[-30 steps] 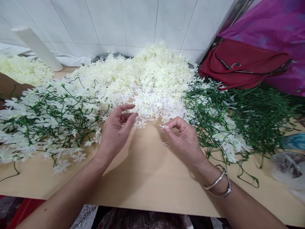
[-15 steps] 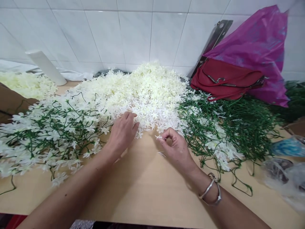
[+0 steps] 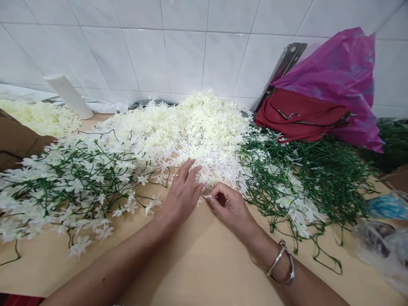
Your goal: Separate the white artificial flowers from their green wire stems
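Observation:
My left hand (image 3: pixel 181 195) is open, its fingers stretched over the front edge of a heap of loose white artificial flower heads (image 3: pixel 207 123). Close beside it, my right hand (image 3: pixel 231 208) pinches a small white artificial flower (image 3: pixel 208 196) between thumb and forefinger; the fingers partly cover it. To the left lies a pile of white flowers on green stems (image 3: pixel 95 170). On the right are tangled green plastic stems (image 3: pixel 321 174), with several white flowers (image 3: pixel 296 199) among them.
A red bag (image 3: pixel 302 112) and a purple plastic bag (image 3: pixel 344 80) stand against the tiled wall, back right. A white roll (image 3: pixel 70 97) leans at the back left. Clear plastic bags (image 3: pixel 382 242) lie at the right edge of the wooden table (image 3: pixel 204 267).
My left hand has moved right, closer to my right hand. A stemmed white flower now shows beside my left wrist, at the left pile's edge. The camera view has tilted up slightly.

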Tool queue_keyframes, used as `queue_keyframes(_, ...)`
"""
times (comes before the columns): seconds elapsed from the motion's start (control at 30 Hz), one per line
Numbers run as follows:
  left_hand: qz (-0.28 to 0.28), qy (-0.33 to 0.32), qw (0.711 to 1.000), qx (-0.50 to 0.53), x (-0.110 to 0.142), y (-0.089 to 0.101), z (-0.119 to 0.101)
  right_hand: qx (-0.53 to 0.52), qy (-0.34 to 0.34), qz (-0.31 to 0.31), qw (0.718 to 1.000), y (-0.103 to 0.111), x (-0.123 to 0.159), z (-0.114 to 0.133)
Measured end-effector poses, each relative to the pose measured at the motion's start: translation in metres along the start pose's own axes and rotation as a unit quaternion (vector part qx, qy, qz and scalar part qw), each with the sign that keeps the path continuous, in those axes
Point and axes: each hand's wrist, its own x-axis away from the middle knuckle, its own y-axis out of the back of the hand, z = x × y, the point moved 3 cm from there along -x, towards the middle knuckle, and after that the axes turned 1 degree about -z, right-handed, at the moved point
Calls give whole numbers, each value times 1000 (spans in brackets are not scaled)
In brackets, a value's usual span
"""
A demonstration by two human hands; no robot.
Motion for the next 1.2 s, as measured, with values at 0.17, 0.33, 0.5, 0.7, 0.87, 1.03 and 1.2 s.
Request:
queue_keyframes(0.17,46,-13,999,-25,6,-12,-1,2,-38,-46,998,4,-1,-1)
queue_keyframes(0.33,47,-56,997,19,8,-12,-7,-19,-75,-106,991,12,-5,-5)
queue_keyframes(0.5,21,-74,997,32,4,-6,0,-53,-80,-128,987,10,-5,-12)
queue_keyframes(0.7,-33,-68,997,-17,-1,3,1,-91,-37,-107,989,10,0,-2)
queue_keyframes(0.87,-76,-53,995,26,-2,4,5,-173,-9,97,980,-8,8,10)
queue_keyframes(1.03,-74,-5,996,47,-5,-3,15,-162,-48,131,977,-15,6,3)
queue_keyframes(1.2,-97,35,993,61,-9,1,28,-126,-63,15,990,-5,-2,-10)
